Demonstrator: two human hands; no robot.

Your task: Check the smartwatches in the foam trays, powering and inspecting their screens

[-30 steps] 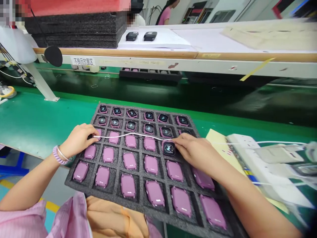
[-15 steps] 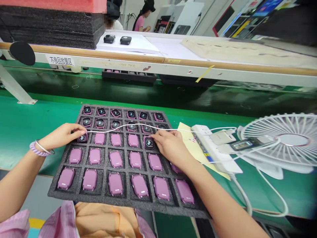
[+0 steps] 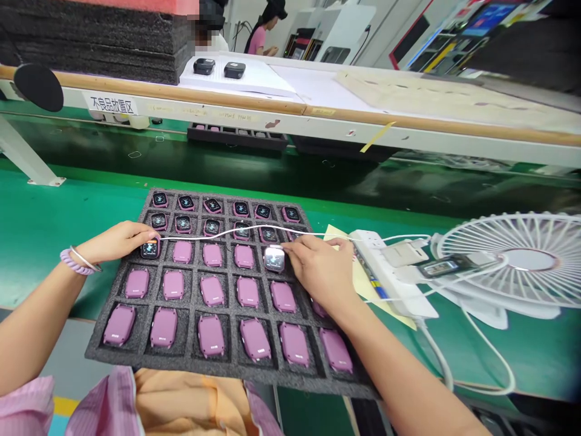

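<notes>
Left hand (image 3: 122,240) pinched on white cable (image 3: 258,227) end, at a lit watch (image 3: 149,249). Right hand (image 3: 324,269) fingertips bunched at second watch (image 3: 275,260); grip cannot be told. Foam tray (image 3: 181,364) beneath: visible screens up beyond hands; remaining face-down: three between hands, two nearer rows.

Purple watches (image 3: 212,290) contrast with a dark grey tray (image 3: 227,370), white cable (image 3: 258,227), green worktop (image 3: 91,194) and finely striped pink shirt (image 3: 106,402).

Bench (image 3: 27,254): green top.
Foam tray (image 3: 227,370): mid-bench, overhanging the near edge.
Yellow paper (image 3: 365,289): right of tray, partly beneath power strip (image 3: 406,297).
White fan (image 3: 531,261): right of strip.
</notes>
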